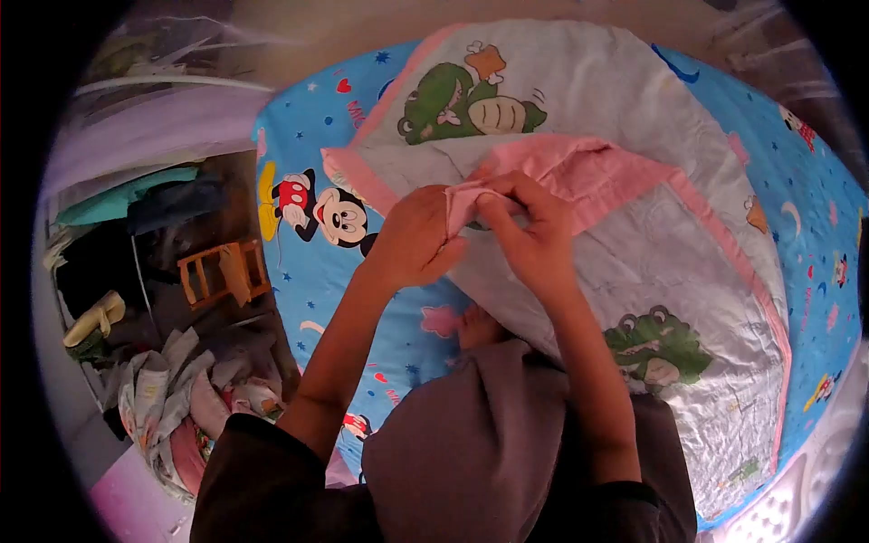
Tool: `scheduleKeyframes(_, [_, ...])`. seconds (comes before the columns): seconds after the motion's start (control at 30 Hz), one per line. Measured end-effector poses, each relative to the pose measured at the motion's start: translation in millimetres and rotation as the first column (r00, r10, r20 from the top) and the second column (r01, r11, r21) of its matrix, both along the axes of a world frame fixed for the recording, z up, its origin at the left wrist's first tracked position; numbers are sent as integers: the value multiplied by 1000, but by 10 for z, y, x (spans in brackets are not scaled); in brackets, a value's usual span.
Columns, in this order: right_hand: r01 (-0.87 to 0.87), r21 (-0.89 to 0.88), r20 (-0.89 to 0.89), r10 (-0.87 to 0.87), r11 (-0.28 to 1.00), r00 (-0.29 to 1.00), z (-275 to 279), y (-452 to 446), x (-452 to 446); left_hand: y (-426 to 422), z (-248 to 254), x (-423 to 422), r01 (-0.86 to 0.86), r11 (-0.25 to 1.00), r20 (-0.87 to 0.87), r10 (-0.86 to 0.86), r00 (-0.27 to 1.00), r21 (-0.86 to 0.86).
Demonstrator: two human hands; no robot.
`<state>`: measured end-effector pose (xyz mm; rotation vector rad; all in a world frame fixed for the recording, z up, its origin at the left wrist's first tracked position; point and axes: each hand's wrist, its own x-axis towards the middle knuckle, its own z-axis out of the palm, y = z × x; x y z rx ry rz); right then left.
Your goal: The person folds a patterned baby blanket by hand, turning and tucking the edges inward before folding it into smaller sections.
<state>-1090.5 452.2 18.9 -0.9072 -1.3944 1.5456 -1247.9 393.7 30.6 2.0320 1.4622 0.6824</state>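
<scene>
A thin white quilt (pixel 579 81) with pink edging and green crocodile prints lies spread and partly folded over the bed. My left hand (pixel 418 237) is closed on a corner of the quilt's pink border, its fingers curled around the fabric. Close beside it, my right hand (pixel 531 223) pinches the same pink border between thumb and fingers. Between the two hands a short bunched piece of the border is raised. To the right, a pink strip of the quilt is folded back in creases. Some fingertips are hidden by the cloth.
Under the quilt is a blue bed sheet (pixel 317 303) with cartoon mouse prints. My bent knee and a bare foot (pixel 480 328) rest on it. On the left are a small wooden chair (pixel 224 273), a heap of clothes (pixel 195 398) and sheer netting (pixel 172 127).
</scene>
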Motion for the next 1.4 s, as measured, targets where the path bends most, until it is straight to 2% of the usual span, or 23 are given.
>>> scheduleKeyframes(0.07, [-6, -16, -5, 6, 1000, 1000, 11, -9, -6, 51, 95, 80, -5, 999, -250, -3, 968, -33])
scheduleKeyframes(0.13, [20, 166, 135, -43, 986, 990, 30, -29, -16, 40, 76, 90, -19, 999, -283, 8, 959, -36])
scheduleKeyframes(0.17, [20, 165, 135, -42, 986, 990, 56, -24, -26, 37, 68, 95, -31, 999, -315, 18, 949, -38])
scheduleKeyframes(0.2, [37, 243, 169, -80, 969, 982, 95, -11, -31, 44, 63, 111, -30, 999, -314, 16, 949, -39])
scheduleKeyframes(0.27, [54, 321, 202, -124, 945, 972, 69, 47, -21, 78, 50, 150, -27, 989, -215, 58, 975, 147])
scheduleKeyframes(0.33, [-46, 660, 195, -112, 750, 974, -32, 169, -18, 4, 29, 87, -79, 996, -198, 86, 976, 47])
scheduleKeyframes(0.37, [-46, 662, 197, -114, 748, 974, -32, 164, -2, -31, 28, 60, -130, 990, -188, 118, 975, -54])
scheduleKeyframes(0.4, [-110, 497, 232, -10, 861, 973, -4, 145, 19, -38, 59, 65, -130, 990, -185, 118, 976, -52])
scheduleKeyframes(0.43, [-178, 313, 246, 101, 933, 964, 22, 126, 39, -27, 116, 76, -179, 967, -131, 156, 979, -182])
scheduleKeyframes(0.47, [-183, 319, 250, 103, 930, 963, 35, 109, 52, 3, 171, 75, -217, 926, -82, 201, 976, -309])
scheduleKeyframes(0.57, [-109, 284, 145, 70, 953, 987, 57, 50, 99, 130, 345, -8, -156, 952, -63, 145, 988, -265])
scheduleKeyframes(0.63, [187, 325, 25, -206, 927, 978, 73, 65, 148, 185, 62, -399, -2, 992, -184, -21, 983, -124])
scheduleKeyframes(0.7, [304, 276, 86, -339, 912, 937, 85, 212, 273, 238, -49, -787, -94, 968, -306, 18, 952, -233])
scheduleKeyframes(0.77, [468, 275, 9, -489, 840, 872, 168, 504, 316, 250, -88, -1064, -212, 971, -410, 149, 900, -112])
scheduleKeyframes(0.83, [497, 375, 130, -576, 782, 807, 271, 843, 420, 293, -280, -1328, -267, 963, -360, 240, 901, -26])
scheduleKeyframes(0.9, [520, 395, 83, -593, 757, 801, 345, 1156, 464, 290, -533, -1595, -334, 941, -304, 332, 893, 49])
scheduleKeyframes(0.97, [543, 407, 36, -606, 735, 794, 395, 1399, 484, 265, -739, -1799, -333, 936, -169, 312, 935, -116])
scheduleKeyframes(1.07, [515, 501, 15, -602, 696, 798, 472, 1581, 519, 197, -603, -1736, -391, 920, -154, 391, 908, 27])
scheduleKeyframes(1.13, [514, 521, -25, -589, 682, 807, 583, 1617, 534, -100, -590, -1981, -534, 843, -142, 538, 831, 69])
scheduleKeyframes(1.2, [504, 538, -21, -587, 675, 809, 691, 1600, 514, -272, 84, -1871, -511, 820, 289, 570, 769, -259])
scheduleKeyframes(1.27, [492, 553, -18, -580, 673, 814, 824, 1575, 475, -510, 514, -1703, -600, 800, 203, 582, 787, 32])
scheduleKeyframes(1.37, [415, 571, -5, -503, 708, 864, 1005, 1516, 325, -1083, 1002, -1760, -471, 860, 186, 504, 844, -195])
scheduleKeyframes(1.4, [318, 530, 112, -436, 786, 893, 1048, 1455, 237, -1291, 1061, -1732, -426, 858, 218, 492, 843, -288])
